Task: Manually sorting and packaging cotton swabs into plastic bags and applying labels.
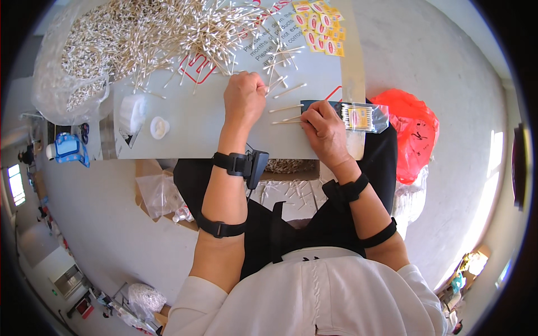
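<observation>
My left hand (244, 95) is closed in a pinch above the table, with a few cotton swabs (273, 85) at its fingertips. Whether it grips one of them is hard to make out. Thumb and fingers of my right hand (325, 131) are pressed together at the near right of the table. Two or three wooden-stick swabs (286, 108) point left from beside its fingertips. Just right of that hand lies a clear plastic packet (381, 117) with a row of swabs and a yellow card (360, 118) inside. A dark strip (307, 104) shows behind the fingers.
A large heap of cotton swabs (140, 39) covers the table's far left, partly in a clear bag (47, 95). Yellow-and-white cards (325, 28) lie far right. A white tub (133, 112) and small round dish (159, 127) stand left. A red bag (414, 129) hangs beyond the right edge.
</observation>
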A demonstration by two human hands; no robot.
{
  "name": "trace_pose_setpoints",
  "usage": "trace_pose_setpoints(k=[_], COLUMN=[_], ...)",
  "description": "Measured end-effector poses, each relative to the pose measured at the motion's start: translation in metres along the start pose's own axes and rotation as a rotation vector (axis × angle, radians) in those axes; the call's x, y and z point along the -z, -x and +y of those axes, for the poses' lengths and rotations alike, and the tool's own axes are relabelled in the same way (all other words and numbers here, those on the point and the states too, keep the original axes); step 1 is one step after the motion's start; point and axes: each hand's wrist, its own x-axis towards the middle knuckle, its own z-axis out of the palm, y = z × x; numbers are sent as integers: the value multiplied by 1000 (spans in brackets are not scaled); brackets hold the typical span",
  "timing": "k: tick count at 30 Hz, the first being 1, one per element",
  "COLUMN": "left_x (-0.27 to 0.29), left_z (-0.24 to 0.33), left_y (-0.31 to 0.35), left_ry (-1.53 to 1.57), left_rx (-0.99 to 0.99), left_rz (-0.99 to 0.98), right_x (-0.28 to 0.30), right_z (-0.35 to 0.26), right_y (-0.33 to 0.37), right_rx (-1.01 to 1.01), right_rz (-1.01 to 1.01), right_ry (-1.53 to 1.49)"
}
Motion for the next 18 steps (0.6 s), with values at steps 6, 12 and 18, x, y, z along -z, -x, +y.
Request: trace_pose_setpoints(k=[6,12,18], left_x=[-19,-17,-5], left_z=[16,21,18], left_y=[4,14,-15], left_ry=[-16,80,31], left_rx=[-159,-191,-344], left_rz=[68,11,116], right_x=[0,1,0], right_z=[3,4,9], right_y=[-1,2,4], right_rx=[-14,-68,-11], right_rz=[-3,7,27], right_ry=[-21,-61,-17])
